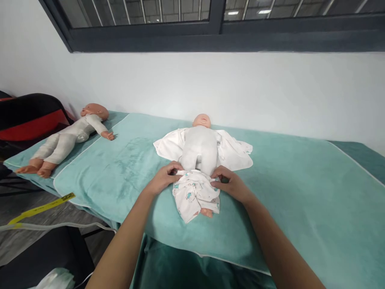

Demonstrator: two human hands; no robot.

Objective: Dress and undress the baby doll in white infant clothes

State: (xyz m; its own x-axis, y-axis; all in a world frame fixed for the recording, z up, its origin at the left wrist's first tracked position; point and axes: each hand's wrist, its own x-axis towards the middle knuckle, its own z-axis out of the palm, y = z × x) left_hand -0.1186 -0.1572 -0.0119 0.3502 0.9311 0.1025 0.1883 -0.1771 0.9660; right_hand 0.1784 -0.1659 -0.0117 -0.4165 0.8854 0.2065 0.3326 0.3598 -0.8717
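Note:
A baby doll [198,142] with a white cloth body lies on its back, its feet toward me. Patterned white baby pants [195,192] are bunched around its lower legs, and one foot [207,212] pokes out at the bottom. My left hand [167,176] pinches the waistband at its left edge. On the opposite edge, my right hand [228,182] has thumb and fingers closed on the same waistband. An open white baby top [234,150] lies spread beneath the doll, covering its arms.
A second doll [75,132] lies at the left end of the green-covered table [300,200]. Beyond it stands a red and black chair [33,120]. A black seat [48,257], a pale cable [60,226] and a yellow strip [42,208] are at lower left.

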